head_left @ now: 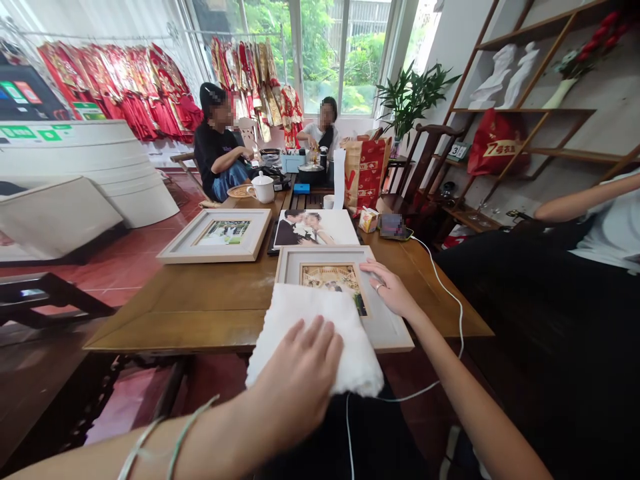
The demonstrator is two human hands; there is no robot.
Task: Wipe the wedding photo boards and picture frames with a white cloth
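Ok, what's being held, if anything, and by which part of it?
A firm hold can't be told: the left hand lies over the white cloth, the right hand across the right edge of the picture frame; both thumbs are unclear.

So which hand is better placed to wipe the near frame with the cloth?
Probably the left hand: it lies on the cloth, which covers part of the frame. The right hand is at the frame's right side, likely better for steadying.

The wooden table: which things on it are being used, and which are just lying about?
Being used:
white cloth, under the left hand
near picture frame, under the cloth and right hand

Probably just lying about:
lidded white cup
paper bag
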